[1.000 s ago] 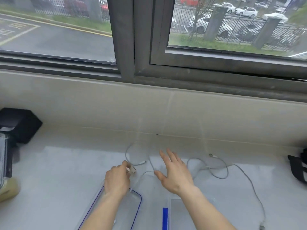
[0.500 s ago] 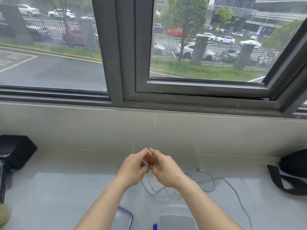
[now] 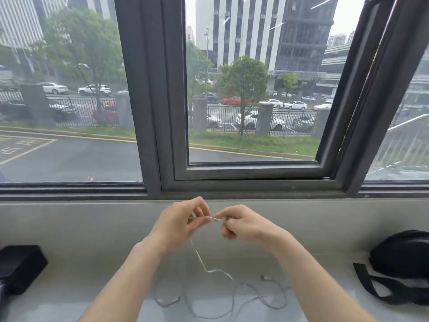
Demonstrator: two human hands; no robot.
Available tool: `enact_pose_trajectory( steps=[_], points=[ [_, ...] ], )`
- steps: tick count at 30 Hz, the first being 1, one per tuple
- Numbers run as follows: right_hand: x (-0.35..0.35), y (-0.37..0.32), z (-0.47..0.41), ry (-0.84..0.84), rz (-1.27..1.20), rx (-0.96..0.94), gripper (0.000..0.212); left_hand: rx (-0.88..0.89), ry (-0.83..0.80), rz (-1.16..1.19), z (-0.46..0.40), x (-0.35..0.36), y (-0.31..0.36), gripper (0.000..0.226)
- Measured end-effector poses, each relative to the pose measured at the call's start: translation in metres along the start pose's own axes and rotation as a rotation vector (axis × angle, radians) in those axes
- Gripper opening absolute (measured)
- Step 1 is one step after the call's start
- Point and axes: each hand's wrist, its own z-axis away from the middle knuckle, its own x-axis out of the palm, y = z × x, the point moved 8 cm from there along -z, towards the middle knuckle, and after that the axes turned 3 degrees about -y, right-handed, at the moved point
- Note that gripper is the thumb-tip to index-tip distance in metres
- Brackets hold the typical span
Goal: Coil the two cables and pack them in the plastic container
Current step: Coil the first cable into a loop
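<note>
Both hands raised, left hand [image 3: 178, 225] and right hand [image 3: 241, 225] each pinching one white cable [image 3: 217, 271], rest of it trailing down onto the bench [image 3: 69, 287]. Second cable [image 3: 275, 298] loose there. Two black bags, one [image 3: 19, 266] left, one [image 3: 404, 259] right.

The cables [image 3: 210, 270] were pale grey-white on a light grey sill [image 3: 92, 270]. A black box [image 3: 19, 266] sat at its left edge, a black bag [image 3: 401, 259] at its right.
</note>
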Motion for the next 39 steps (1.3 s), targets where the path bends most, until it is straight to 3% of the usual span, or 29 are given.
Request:
enact_pose_trajectory(
  steps=[2,4,7,10,13,18,20,26,30,33,37,39],
  points=[
    [-0.015,-0.007,0.014,0.026,-0.007,-0.025,0.033,-0.002,0.017,0.027,-0.004,-0.011,0.014,0.015],
    [-0.026,-0.012,0.027,0.032,0.006,-0.037,0.036,0.018,0.039,0.011,-0.010,-0.022,0.035,0.018],
    [-0.033,-0.021,0.046,-0.092,-0.030,-0.073,0.030,0.105,0.045,0.076,-0.021,-0.035,0.079,0.017],
    [-0.041,-0.047,0.062,-0.213,-0.227,-0.209,0.023,0.180,0.068,0.148,-0.031,-0.044,0.120,0.014],
    [-0.061,-0.070,0.072,-0.130,-0.517,-0.362,0.023,0.233,0.098,0.200,-0.038,-0.048,0.148,0.014],
    [-0.073,-0.080,0.085,-0.112,-0.828,-0.327,0.023,0.285,0.158,0.294,-0.041,-0.063,0.174,0.011],
    [-0.078,-0.083,0.090,-0.122,-0.851,-0.318,0.023,0.274,0.150,0.383,-0.041,-0.065,0.172,0.013],
    [-0.076,-0.099,0.106,-0.255,-0.897,-0.409,0.023,0.157,0.092,0.670,-0.031,-0.043,0.153,0.054],
    [-0.103,-0.115,0.111,-0.156,-1.031,-0.572,0.017,0.074,0.124,0.764,-0.014,-0.015,0.142,0.049],
    [-0.126,-0.125,0.115,-0.038,-1.135,-0.692,0.028,0.051,0.130,0.624,-0.002,0.006,0.134,0.033],
    [-0.136,-0.130,0.112,0.078,-1.137,-0.751,0.031,0.065,0.113,0.330,0.009,0.019,0.138,0.028],
    [-0.143,-0.124,0.108,0.251,-1.038,-0.735,0.034,0.093,0.088,0.134,0.014,0.016,0.147,0.021]
  ],
)
